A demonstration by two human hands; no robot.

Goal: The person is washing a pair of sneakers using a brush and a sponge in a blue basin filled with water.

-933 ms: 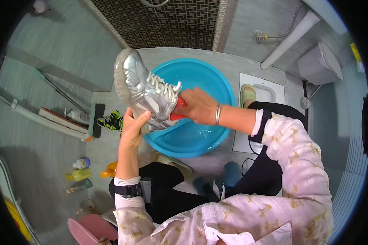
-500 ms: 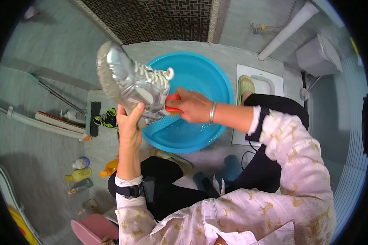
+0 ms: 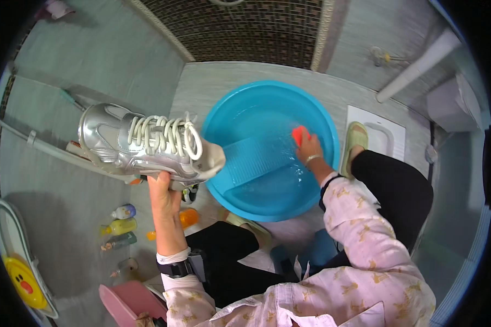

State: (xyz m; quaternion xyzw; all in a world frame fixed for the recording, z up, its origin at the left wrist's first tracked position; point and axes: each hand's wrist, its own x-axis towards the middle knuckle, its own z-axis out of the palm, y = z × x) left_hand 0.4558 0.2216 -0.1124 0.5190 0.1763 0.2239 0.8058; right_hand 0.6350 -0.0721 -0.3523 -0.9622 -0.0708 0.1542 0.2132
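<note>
Silver shoe: the shoe (image 3: 112,139) is up in the air to the left of the blue basin, toe pointing left, laced side turned toward the camera, its heel end overlapping the basin's left rim in this view
Left hand: the hand (image 3: 165,200) supports the shoe from its near side and below, thumb laid along the side near the sole; its other fingers are mostly hidden behind, so how tightly they press cannot be told
Right hand: the hand (image 3: 311,149) is over the right part of the basin, away from the shoe, fingers wrapped around a red tool
Red tool: the tool (image 3: 298,134), probably a scrubbing brush, sticks out past the fingers; blur and ripples hide its working end, and whether it is under the water or just above cannot be told
Blue basin: the basin (image 3: 270,87) stands on the floor with water in it and a ribbed washboard (image 3: 256,159) slanting across its inside
Floor at left: a yellow bottle (image 3: 121,226) and an orange bottle (image 3: 189,217) are near the left forearm
Step in hand: judging by the pose, wetting or rinsing the tool while the shoe is kept aside, partway through scrubbing
Next move calls for: lifting the tool clear of the rim, keeping the left hold steady, and bringing the tool squarely to the shoe's surface
</note>
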